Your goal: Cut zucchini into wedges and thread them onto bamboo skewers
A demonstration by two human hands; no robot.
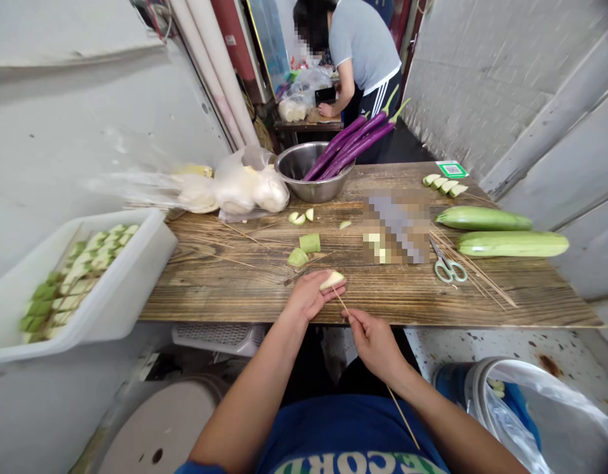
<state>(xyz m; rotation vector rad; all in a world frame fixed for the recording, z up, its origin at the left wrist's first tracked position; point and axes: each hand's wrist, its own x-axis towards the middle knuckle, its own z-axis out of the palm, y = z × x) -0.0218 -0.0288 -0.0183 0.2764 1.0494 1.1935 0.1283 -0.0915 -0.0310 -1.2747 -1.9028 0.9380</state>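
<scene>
In my left hand (311,293), over the table's front edge, lies a pale slice of zucchini (332,281) held against the fingers. My right hand (377,342) grips a long thin bamboo skewer (401,415), its tip at the slice; whether it has pierced the flesh I cannot tell. The skewer's other end runs back under my right wrist toward my blue shirt. Just beyond my left hand sit cut green zucchini chunks (309,243). More small slices (298,218) lie farther back.
A white tub (150,263) of skewered slices stands left. A metal bowl (316,191) holds purple eggplants (353,146). Scissors (449,268), loose skewers (481,276) and whole zucchini (514,243) lie right. A lined bucket (481,395) stands below. A person (365,46) bends over another table.
</scene>
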